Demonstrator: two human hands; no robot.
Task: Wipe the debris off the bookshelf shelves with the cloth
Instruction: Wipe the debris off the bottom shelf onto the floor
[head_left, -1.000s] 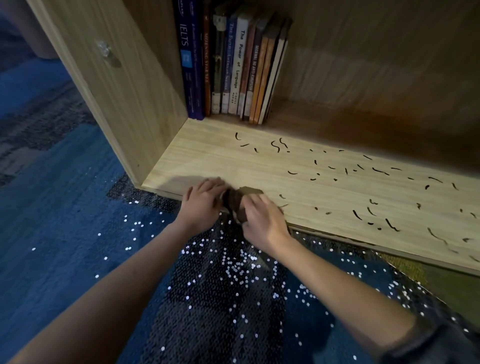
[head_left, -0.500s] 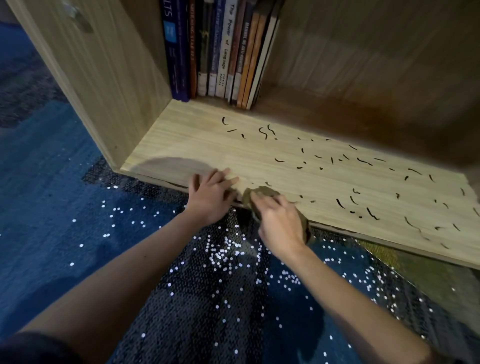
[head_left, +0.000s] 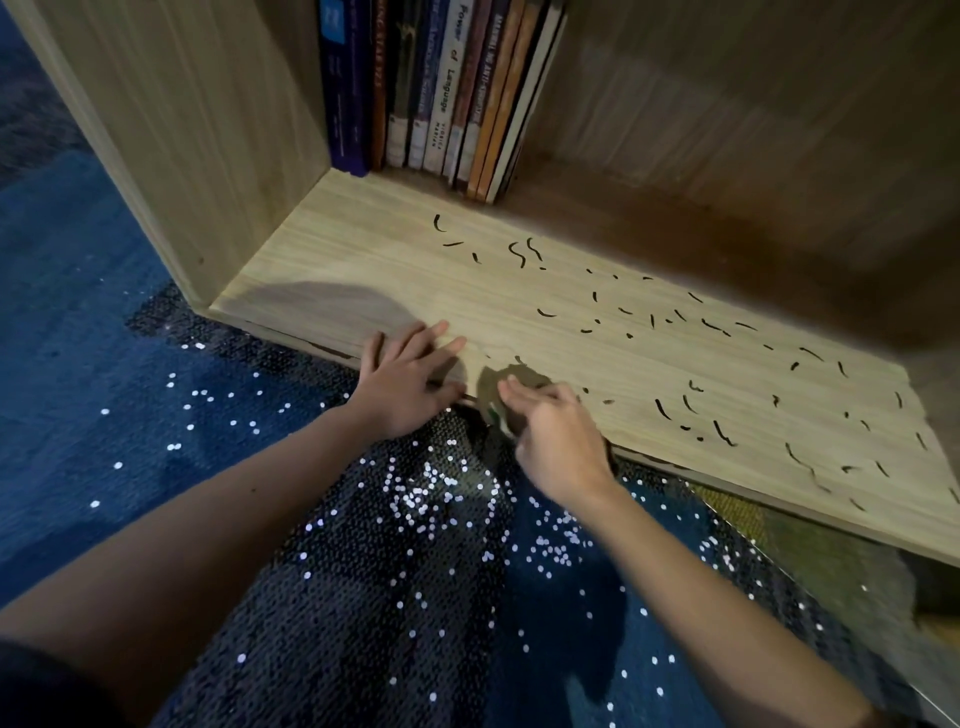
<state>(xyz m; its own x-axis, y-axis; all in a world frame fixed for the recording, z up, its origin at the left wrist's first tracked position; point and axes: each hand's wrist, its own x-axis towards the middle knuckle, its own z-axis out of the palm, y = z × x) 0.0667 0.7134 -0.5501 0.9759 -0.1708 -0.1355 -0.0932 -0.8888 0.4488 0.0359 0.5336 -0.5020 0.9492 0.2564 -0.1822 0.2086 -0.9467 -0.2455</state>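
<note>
cloth (head_left: 511, 375): bunched on the front lip of the shelf (head_left: 363, 249), poking out toward 11 o'clock from under the right hand; long axis covered, can't tell.
right hand (head_left: 558, 441): fingers curled down, gripping the cloth.
left hand (head_left: 410, 382): at the cloth's 9 o'clock, flat on the shelf, fingers spread toward 1 o'clock.
debris (head_left: 662, 410): dark slivers scattered from 12 to 3 o'clock of the cloth.

Row of upright books (head_left: 447, 93), spines outward, a dark blue book (head_left: 343, 88) at the left end, orange spines toward the right, blue carpet (head_left: 78, 415) with a darker textured patch (head_left: 363, 623), small white specks (head_left: 421, 493) scattered over it, a yellow-green area (head_left: 737, 519) at right.
</note>
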